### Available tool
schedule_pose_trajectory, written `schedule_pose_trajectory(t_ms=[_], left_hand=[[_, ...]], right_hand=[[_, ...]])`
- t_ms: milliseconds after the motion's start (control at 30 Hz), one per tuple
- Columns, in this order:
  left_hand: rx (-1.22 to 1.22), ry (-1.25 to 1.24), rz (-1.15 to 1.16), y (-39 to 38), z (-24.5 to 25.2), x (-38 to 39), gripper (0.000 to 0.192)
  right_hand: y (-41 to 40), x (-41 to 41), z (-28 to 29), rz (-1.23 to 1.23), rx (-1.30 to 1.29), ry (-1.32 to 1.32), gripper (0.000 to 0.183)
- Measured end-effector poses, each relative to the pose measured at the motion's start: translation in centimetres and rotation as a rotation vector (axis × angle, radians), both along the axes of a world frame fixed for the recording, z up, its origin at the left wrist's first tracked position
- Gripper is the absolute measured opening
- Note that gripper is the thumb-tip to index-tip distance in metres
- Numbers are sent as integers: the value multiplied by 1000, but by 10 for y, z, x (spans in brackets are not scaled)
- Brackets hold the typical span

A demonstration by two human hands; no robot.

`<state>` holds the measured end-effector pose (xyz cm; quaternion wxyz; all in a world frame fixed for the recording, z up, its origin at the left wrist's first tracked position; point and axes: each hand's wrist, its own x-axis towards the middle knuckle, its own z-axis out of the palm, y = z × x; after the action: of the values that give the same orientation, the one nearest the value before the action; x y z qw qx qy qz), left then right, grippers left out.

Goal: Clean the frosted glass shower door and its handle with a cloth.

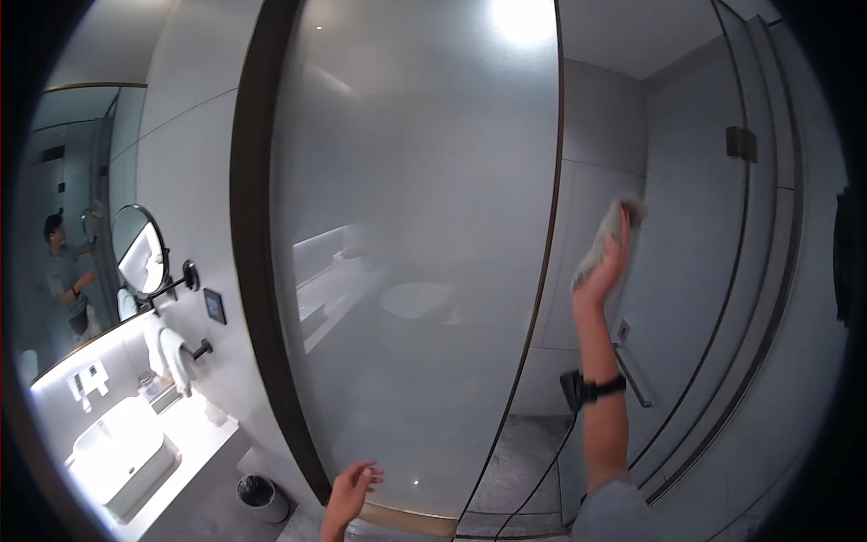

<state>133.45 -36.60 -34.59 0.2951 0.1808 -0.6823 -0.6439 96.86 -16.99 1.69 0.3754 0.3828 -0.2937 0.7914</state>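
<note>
My right hand (pixel 613 261) is raised at the right, its fingers closed on a pale cloth (pixel 599 247); it is somewhat blurred. The hand is in front of the glass shower door (pixel 691 223); whether the cloth touches the glass I cannot tell. A black strap with a small device and a cable (pixel 542 474) is on my right wrist. My left hand (pixel 352 491) is low in the picture, empty, fingers loosely bent, before the lower part of a large frosted glass panel (pixel 420 379).
On the left are a lit washbasin (pixel 129 450), a round magnifying mirror (pixel 140 251), a hanging white towel (pixel 169 349) and a waste bin (pixel 261 498). A dark frame (pixel 254 203) borders the panel. Door hinges (pixel 741 144) and a metal bar (pixel 633 379) are at the right.
</note>
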Motion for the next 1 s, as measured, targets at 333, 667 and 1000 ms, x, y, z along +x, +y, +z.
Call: schedule_pose_trajectory(t_ms=[333, 667, 1000], left_hand=[[-792, 108, 392, -160, 154, -63, 32], [-1409, -132, 1124, -345, 170, -60, 48], [-1494, -75, 1182, -373, 151, -66, 40]], right_hand=[[-97, -20, 196, -1132, 414, 379, 50], [-125, -58, 231, -1568, 475, 219, 65], [-257, -3, 240, -1660, 436, 69, 66]])
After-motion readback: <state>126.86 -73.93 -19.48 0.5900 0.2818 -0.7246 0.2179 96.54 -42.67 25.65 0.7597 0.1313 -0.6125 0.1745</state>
